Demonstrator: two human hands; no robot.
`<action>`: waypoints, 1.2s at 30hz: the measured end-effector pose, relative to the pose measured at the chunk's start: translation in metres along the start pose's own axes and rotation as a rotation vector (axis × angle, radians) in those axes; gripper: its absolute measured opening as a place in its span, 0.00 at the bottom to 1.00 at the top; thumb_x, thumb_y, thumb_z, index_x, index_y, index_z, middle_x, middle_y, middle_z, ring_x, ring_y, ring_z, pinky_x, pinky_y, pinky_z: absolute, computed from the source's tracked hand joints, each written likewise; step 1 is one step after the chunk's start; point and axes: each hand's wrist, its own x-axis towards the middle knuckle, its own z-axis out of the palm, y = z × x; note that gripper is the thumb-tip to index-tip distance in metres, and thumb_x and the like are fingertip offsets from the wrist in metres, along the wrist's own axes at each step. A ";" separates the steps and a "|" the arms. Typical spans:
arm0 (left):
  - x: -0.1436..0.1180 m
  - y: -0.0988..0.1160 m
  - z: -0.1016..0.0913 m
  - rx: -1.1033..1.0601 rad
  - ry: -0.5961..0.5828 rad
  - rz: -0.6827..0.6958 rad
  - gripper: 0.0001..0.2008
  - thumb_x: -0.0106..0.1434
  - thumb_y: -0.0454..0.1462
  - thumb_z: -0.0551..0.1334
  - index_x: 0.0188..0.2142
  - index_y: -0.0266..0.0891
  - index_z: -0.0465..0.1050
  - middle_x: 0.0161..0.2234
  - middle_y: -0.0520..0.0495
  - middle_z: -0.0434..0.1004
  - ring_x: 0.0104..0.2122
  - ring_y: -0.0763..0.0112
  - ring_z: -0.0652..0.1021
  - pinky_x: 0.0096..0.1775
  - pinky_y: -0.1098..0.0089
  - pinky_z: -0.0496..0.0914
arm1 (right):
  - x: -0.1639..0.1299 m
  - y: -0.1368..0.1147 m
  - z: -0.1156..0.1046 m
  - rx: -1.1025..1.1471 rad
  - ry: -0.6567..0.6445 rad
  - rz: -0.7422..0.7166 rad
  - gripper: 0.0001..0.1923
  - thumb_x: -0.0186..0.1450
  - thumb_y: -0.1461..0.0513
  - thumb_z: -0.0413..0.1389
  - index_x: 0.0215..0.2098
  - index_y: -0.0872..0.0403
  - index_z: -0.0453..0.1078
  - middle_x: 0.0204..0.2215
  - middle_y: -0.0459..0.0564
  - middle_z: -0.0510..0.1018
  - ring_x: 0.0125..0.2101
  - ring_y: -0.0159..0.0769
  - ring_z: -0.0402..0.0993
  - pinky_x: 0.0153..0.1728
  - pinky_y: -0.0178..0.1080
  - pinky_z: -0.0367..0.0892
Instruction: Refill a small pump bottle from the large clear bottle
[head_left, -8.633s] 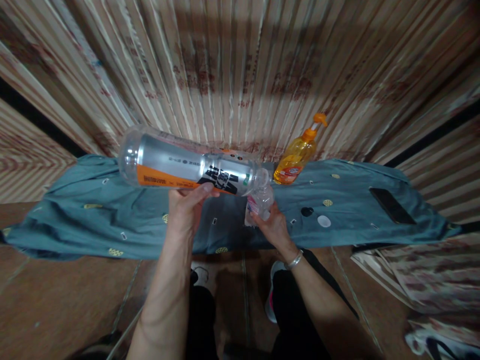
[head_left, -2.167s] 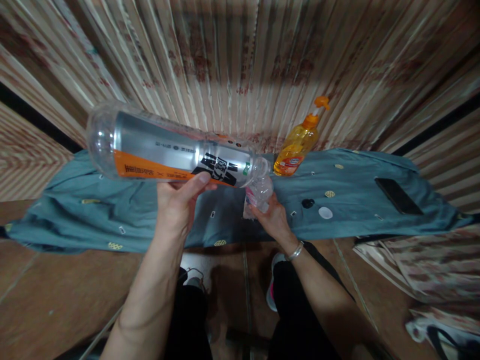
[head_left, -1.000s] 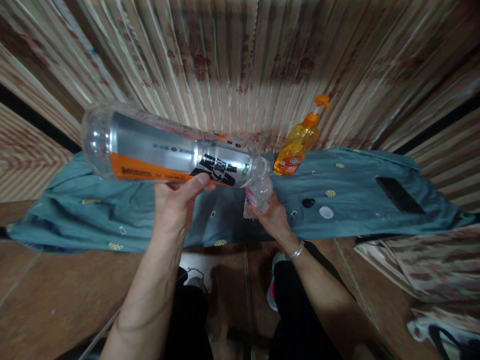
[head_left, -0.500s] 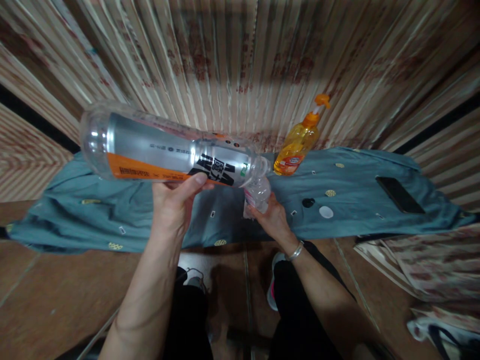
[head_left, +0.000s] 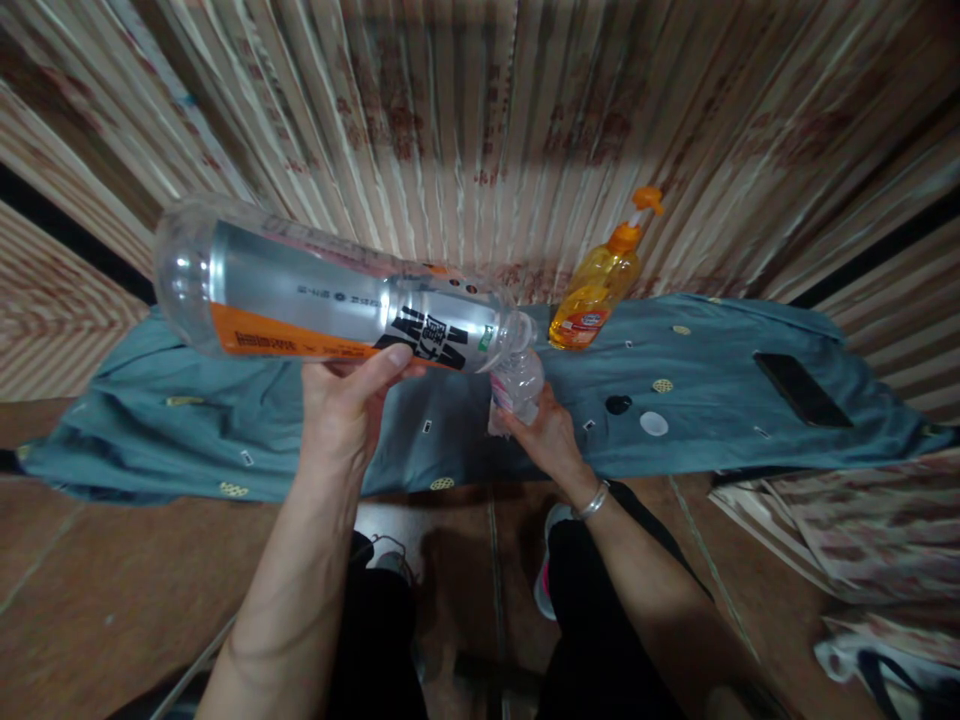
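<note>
Tilting down to the right, the large clear plastic bottle with a silver, orange and black label (head_left: 337,315) lies almost level, its rounded base up at the left and its open mouth at the lower right. Its long axis runs left to right, so the mouth meets the top of the small clear plastic bottle with a pink label (head_left: 516,390) just below it; the two look to be touching or nearly so, though the exact contact is hard to make out. The left hand (head_left: 341,420) holds the large bottle from underneath, near its middle, its fingers (head_left: 379,365) curled up against the label. The right hand (head_left: 549,440) is wrapped around the small bottle's lower part, fingers closed on it, and keeps it roughly upright over the front edge of the table covered with a teal patterned cloth (head_left: 225,420). A silver bracelet (head_left: 591,503) sits on the right wrist.

The right hand is nearer to the meeting point of the two mouths; the left hand is well back along the large bottle.

Farther back on the cloth stands an orange pump bottle of yellow liquid (head_left: 600,285), near the small bottle but apart from it. A small black cap (head_left: 618,404) and a small white cap (head_left: 654,424) lie just right of the right hand, and a black phone (head_left: 802,390) lies well to the right.
</note>
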 end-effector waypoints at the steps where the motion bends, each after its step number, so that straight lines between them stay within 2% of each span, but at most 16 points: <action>1: 0.000 0.000 -0.001 0.001 -0.011 0.002 0.23 0.34 0.36 0.80 0.30 0.45 0.76 0.23 0.56 0.78 0.24 0.72 0.76 0.26 0.68 0.77 | 0.000 0.000 0.000 -0.001 0.000 0.001 0.28 0.62 0.49 0.60 0.55 0.55 0.67 0.43 0.59 0.84 0.42 0.51 0.83 0.41 0.47 0.77; 11: 0.001 0.000 -0.004 0.014 -0.043 0.014 0.20 0.35 0.37 0.81 0.26 0.42 0.76 0.23 0.55 0.79 0.24 0.73 0.77 0.27 0.69 0.78 | 0.001 0.001 -0.001 0.015 -0.015 0.011 0.29 0.60 0.49 0.61 0.54 0.56 0.68 0.43 0.60 0.84 0.42 0.52 0.83 0.42 0.48 0.77; 24: 0.003 -0.002 -0.005 0.032 -0.064 0.029 0.19 0.36 0.38 0.81 0.27 0.43 0.77 0.24 0.54 0.78 0.25 0.73 0.76 0.29 0.66 0.78 | 0.000 0.000 -0.001 0.011 -0.011 0.007 0.28 0.61 0.50 0.61 0.54 0.56 0.68 0.43 0.60 0.84 0.42 0.51 0.83 0.42 0.47 0.77; 36: 0.001 0.000 0.000 0.014 -0.030 0.029 0.18 0.32 0.39 0.82 0.22 0.41 0.78 0.22 0.55 0.78 0.22 0.74 0.76 0.26 0.69 0.78 | 0.000 -0.001 -0.001 0.024 -0.017 0.004 0.27 0.61 0.50 0.61 0.54 0.56 0.68 0.44 0.59 0.83 0.42 0.51 0.83 0.42 0.47 0.77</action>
